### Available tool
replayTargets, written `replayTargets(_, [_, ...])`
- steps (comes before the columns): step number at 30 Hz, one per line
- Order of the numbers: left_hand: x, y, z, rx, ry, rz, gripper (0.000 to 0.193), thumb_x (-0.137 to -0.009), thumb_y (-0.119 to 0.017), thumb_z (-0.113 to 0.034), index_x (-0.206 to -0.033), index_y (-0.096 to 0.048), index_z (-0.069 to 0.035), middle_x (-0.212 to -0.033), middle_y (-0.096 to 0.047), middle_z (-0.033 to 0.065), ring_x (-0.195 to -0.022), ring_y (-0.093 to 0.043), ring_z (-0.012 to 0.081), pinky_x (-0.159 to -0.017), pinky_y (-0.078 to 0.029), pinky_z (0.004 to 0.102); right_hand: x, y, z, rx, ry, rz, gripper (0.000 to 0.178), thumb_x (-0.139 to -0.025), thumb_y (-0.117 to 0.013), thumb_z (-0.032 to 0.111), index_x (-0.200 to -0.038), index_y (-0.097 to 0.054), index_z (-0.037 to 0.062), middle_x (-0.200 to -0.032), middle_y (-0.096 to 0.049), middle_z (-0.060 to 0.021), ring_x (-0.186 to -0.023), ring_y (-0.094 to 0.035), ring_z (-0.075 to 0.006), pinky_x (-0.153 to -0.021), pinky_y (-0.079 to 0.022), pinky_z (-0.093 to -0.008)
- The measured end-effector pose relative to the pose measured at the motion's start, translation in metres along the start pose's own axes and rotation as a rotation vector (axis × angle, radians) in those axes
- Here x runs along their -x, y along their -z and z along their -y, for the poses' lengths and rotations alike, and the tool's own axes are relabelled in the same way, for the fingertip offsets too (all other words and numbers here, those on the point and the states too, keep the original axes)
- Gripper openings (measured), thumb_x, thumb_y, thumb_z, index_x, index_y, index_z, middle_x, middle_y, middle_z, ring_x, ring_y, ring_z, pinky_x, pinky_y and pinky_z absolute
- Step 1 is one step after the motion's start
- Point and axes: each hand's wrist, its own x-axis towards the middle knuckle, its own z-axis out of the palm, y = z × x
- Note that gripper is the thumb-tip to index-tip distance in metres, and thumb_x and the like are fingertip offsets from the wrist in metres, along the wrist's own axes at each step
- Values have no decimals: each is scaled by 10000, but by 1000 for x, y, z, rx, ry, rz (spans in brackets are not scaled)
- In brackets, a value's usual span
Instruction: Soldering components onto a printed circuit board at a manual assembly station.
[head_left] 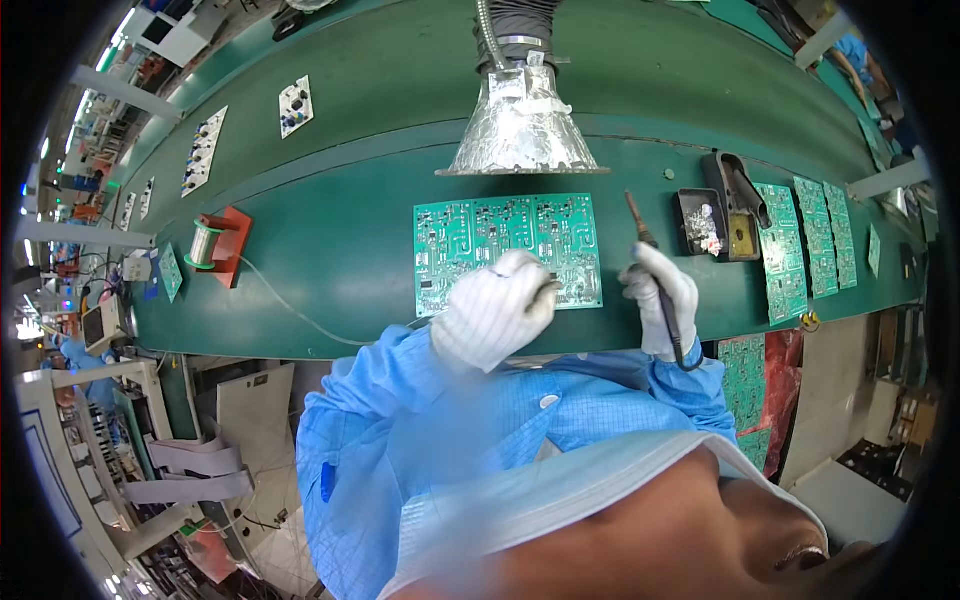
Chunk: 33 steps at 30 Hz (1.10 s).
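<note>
Green bench (330,250) w/ circuit board (480,240) lying flat near its front edge. Left hand (495,310), gloved, rests on board, fingers curled shut. Right hand (660,295) grips soldering iron (650,250), tip up, just right of board. Foil hood (520,125) behind.

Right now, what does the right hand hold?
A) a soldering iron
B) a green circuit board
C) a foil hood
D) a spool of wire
A: the gloved right hand grips a soldering iron with its tip up, beside the green board; the spool sits far to the left, and the foil hood hangs above the board.
</note>
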Motion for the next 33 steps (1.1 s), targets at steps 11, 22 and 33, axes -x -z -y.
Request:
replayTargets(11, [19,-1,-25,45,-87,95,155,-751,-673,-204,-874,-638,-117,-869,-585,62,-645,-621,204,-506,-481,335,17,-15,18,193,146,193,118,-831,-667,65,-931,-654,4,-878,-677,-161,-736,-639,-310,-664,-498,-374])
replayTargets(22, [59,54,-7,-231,88,273,234,-857,-608,-314,-809,-596,-86,-794,-579,108,-625,-641,273,-490,-514,392,40,10,11,197,50,-46,70,-855,-603,35,-889,-624,-22,-841,-672,-171,-759,-651,-292,-708,-516,-359])
replayTargets(33, [55,41,-33,17,151,552,282,-878,-612,-352,-930,-608,-75,-756,-626,110,-686,-658,288,-571,-520,383,28,-7,32,312,409,108,100,-786,-667,57,-868,-622,19,-789,-655,-113,-669,-624,-294,-614,-496,-375])
